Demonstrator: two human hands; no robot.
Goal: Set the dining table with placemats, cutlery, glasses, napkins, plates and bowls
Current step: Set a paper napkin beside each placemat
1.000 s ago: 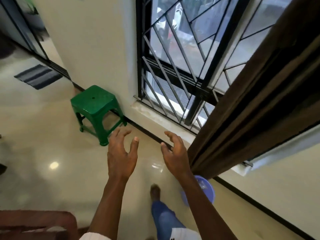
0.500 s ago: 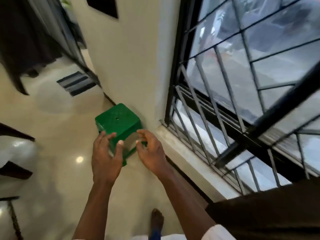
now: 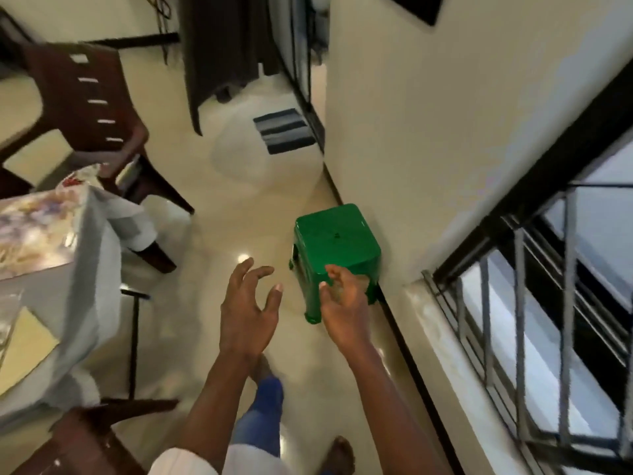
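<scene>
The dining table (image 3: 85,269) stands at the left, draped in a grey cloth with a patterned mat (image 3: 34,228) on top and a pale yellow placemat (image 3: 24,341) nearer me. My left hand (image 3: 248,310) hovers empty over the floor, fingers spread and loosely bent. To its right, my right hand (image 3: 344,303) is held out with relaxed fingers in front of a green plastic stool (image 3: 335,245) and holds nothing. No cutlery, glasses, plates or bowls are in sight.
A dark brown plastic chair (image 3: 89,108) stands beyond the table and another (image 3: 82,440) at the lower left. The stool sits against the cream wall (image 3: 445,132). A barred window (image 3: 548,320) fills the right. A striped doormat (image 3: 284,130) lies far ahead.
My view has swung left from the window and curtain toward the table and chairs. Both hands stay raised and empty; the stool now lies just beyond my right hand.
</scene>
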